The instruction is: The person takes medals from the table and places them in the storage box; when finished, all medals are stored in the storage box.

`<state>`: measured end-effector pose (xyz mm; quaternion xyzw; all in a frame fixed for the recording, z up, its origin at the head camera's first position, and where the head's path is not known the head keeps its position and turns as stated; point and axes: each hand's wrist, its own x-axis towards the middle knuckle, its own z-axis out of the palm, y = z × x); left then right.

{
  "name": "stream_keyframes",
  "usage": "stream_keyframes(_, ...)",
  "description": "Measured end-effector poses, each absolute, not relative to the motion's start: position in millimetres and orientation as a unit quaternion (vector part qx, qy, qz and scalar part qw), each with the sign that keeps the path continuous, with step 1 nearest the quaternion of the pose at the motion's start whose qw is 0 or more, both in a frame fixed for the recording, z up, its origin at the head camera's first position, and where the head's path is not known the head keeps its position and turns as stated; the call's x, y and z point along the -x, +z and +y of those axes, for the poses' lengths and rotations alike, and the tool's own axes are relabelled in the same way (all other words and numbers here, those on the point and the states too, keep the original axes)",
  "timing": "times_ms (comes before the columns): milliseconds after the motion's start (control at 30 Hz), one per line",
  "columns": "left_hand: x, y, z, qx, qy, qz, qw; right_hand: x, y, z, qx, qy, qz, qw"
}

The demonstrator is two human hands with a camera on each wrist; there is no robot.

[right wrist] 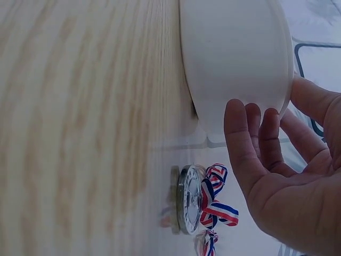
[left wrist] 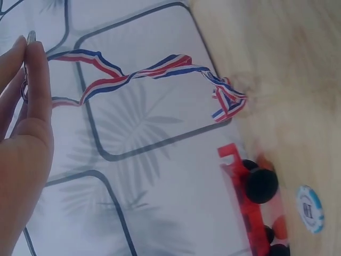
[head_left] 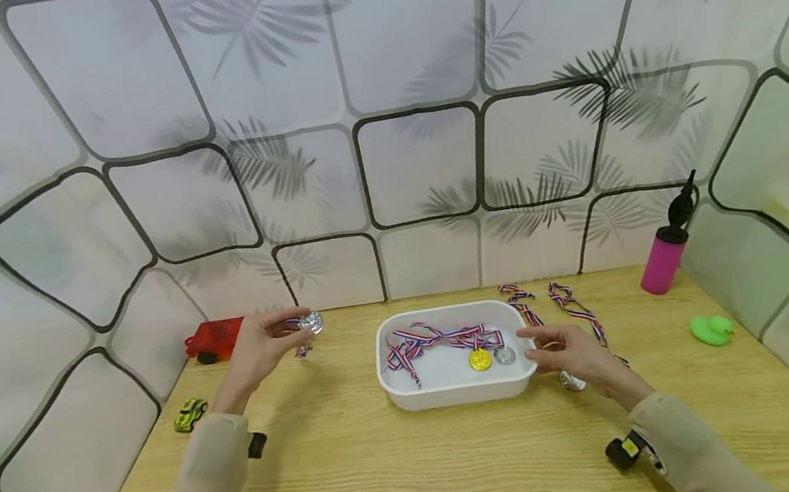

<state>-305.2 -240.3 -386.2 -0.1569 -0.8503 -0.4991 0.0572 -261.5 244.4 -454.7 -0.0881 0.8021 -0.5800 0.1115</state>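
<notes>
My left hand (head_left: 261,349) pinches a silver medal (head_left: 311,322) above the table, near the back left. Its striped red, white and blue ribbon (left wrist: 160,66) trails down to the tabletop in the left wrist view. At the centre stands a white plastic tub (head_left: 453,396) with striped ribbons (head_left: 445,335), a gold medal (head_left: 480,360) and a silver one inside. My right hand (head_left: 576,355) holds the tub's right end, one finger at the rim and others against the outer wall. Below this hand, another silver medal (right wrist: 191,200) lies on the table.
Striped ribbons (head_left: 576,309) lie right of the tub. A red toy car (head_left: 216,338), a green toy car (head_left: 191,414) and a poker chip (left wrist: 310,209) are at left. At right stand a pink pump bottle (head_left: 662,263) and a green rubber duck (head_left: 711,330). Patterned walls enclose the table.
</notes>
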Motion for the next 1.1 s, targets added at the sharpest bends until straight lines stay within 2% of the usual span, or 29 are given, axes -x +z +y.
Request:
stream_keyframes(200,309,-373,-232,0.151,-0.518,-0.839,0.073,263,-454,245,0.085,-0.582,0.801,0.112)
stream_keyframes(733,316,-323,-210,0.202,-0.543,-0.795,0.182,263,-451,244,0.077,-0.587,0.796,0.124)
stream_keyframes(1100,311,-300,-188,0.24,-0.596,-0.732,0.228,264,-449,245,0.084,-0.587,0.796,0.122)
